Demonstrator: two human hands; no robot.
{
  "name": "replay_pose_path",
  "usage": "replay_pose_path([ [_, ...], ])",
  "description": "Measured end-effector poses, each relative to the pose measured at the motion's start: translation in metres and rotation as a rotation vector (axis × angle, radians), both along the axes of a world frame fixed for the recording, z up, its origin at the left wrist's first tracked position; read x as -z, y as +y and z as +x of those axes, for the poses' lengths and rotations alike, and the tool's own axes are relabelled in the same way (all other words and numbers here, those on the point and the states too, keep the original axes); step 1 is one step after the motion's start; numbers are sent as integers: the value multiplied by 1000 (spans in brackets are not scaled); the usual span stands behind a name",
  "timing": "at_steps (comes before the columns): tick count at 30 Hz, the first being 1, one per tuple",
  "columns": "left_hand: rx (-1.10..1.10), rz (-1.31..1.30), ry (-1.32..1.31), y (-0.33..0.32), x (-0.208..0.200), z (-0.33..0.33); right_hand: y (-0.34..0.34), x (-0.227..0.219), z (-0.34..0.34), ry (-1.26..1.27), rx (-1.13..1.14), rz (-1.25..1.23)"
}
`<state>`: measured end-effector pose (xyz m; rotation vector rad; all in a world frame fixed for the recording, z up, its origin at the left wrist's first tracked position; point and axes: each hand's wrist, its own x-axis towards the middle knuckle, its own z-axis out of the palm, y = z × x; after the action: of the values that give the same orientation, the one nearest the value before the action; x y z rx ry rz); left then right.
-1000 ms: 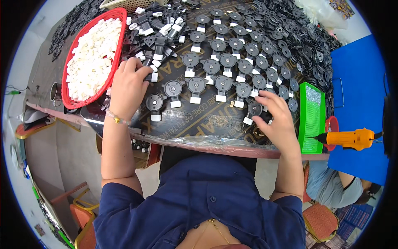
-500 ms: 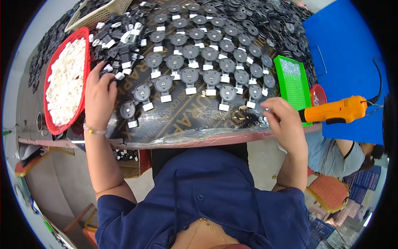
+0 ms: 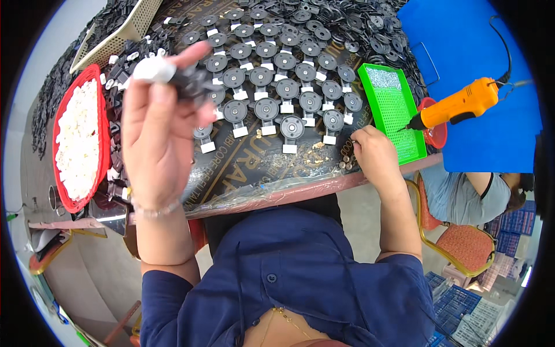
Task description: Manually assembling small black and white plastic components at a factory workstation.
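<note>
My left hand (image 3: 157,136) is raised above the table, its fingers closed on a black plastic part (image 3: 193,82) with a white end piece (image 3: 155,69); motion blurs the part. Low over the table's front right, my right hand (image 3: 377,151) has its fingertips pinched together beside some small round metal pieces (image 3: 346,162). Whatever lies between those fingertips is too small to make out. Between the hands, rows of black assemblies (image 3: 291,128) with round discs and white ends lie on the dark tabletop.
A red basket (image 3: 106,136) of white pieces stands at the left, near a beige crate (image 3: 130,37). Right of my right hand are a green tray (image 3: 411,95) of small metal parts, an orange electric screwdriver (image 3: 462,107) and a red bowl (image 3: 439,136). Loose black discs (image 3: 376,29) pile up behind.
My left hand has lifted from the pile of black and white parts with one in its grasp. My right hand has come down to the small metal pieces, and the view has shifted.
</note>
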<state>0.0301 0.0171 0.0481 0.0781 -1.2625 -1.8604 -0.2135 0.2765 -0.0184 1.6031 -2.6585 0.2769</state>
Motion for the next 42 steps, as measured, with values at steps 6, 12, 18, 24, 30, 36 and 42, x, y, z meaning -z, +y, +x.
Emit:
replay_pose_path([
  [6,397,476,-59,5,15,-40,0,-1,-4,6,-38,8],
  [12,323,406,-224,3,53,-38,-2,-6,-7,12,-100,63],
  [18,145,355,-234,15,47,-46,-5,-8,-9,31,-144,129],
  [24,238,427,-251,10,55,-47,-7,-6,-12,36,-163,64],
  [30,412,474,-305,18,53,-45,-24,-31,3,-69,-226,-182],
  [36,427,345,-380,25,66,-49,-78,-63,30,-96,-410,-608],
  [42,410,326,-406,25,70,-49,-113,-59,37,-8,-630,-513],
])
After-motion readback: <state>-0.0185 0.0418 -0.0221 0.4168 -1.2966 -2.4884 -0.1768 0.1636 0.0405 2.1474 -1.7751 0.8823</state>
